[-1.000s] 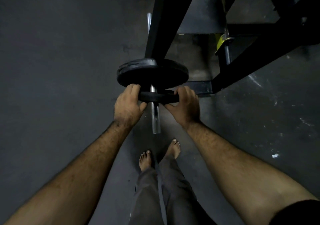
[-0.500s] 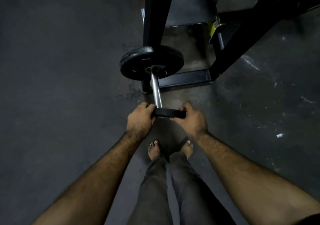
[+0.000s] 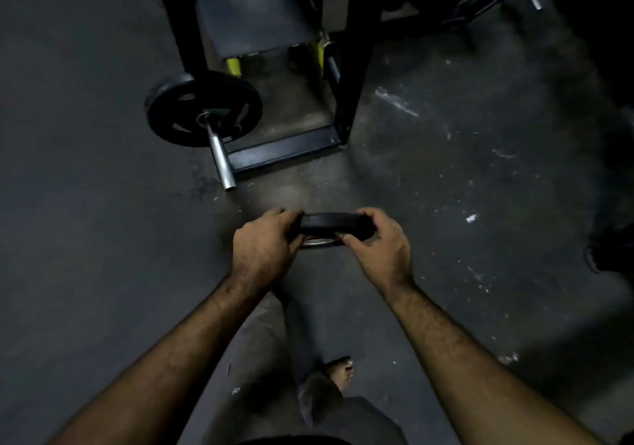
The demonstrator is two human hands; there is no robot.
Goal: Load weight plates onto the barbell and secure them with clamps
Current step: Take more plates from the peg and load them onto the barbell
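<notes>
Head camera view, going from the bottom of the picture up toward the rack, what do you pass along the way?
Bare foot → small plate gripped by left hand and right hand → barbell sleeve end → large loaded plate → rack frame.

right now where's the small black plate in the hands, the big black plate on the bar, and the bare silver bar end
small black plate (image 3: 334,224), head view, on its rim
big black plate (image 3: 171,118), head view, on its flat face
bare silver bar end (image 3: 222,162), head view, on the sleeve
</notes>
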